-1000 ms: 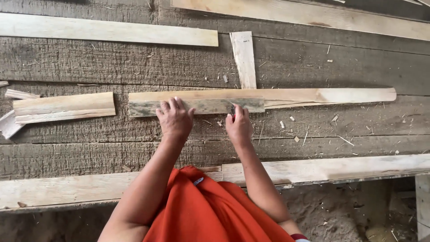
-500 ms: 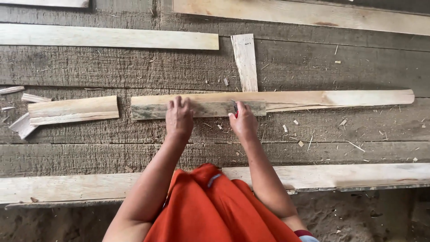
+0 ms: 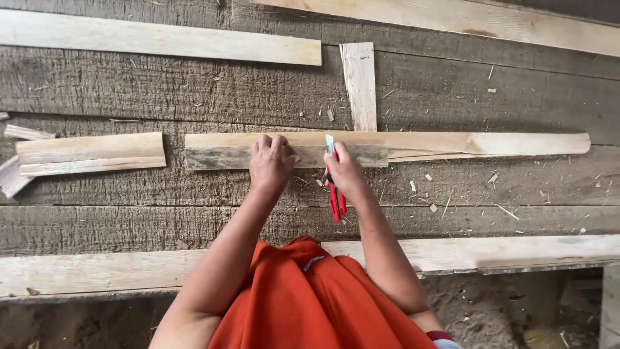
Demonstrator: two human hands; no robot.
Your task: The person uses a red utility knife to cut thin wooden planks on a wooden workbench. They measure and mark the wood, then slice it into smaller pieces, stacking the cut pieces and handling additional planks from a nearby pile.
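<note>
My left grip [image 3: 271, 163] lies flat and released, pressing the long wood strip [image 3: 413, 143] at frame centre on the plank worktop [image 3: 161, 90]. My right grip [image 3: 345, 171] clenches a red-handled knife [image 3: 334, 194], blade on the strip.

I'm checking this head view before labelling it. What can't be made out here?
- Knife: the right hand covers most of the red handle; where the blade tip meets the long strip is too small to tell.
- Strip under the left hand: hidden by the palm.
- Top plank: cut off by the upper edge.
- Ground below the bench: hidden by the orange garment.
</note>
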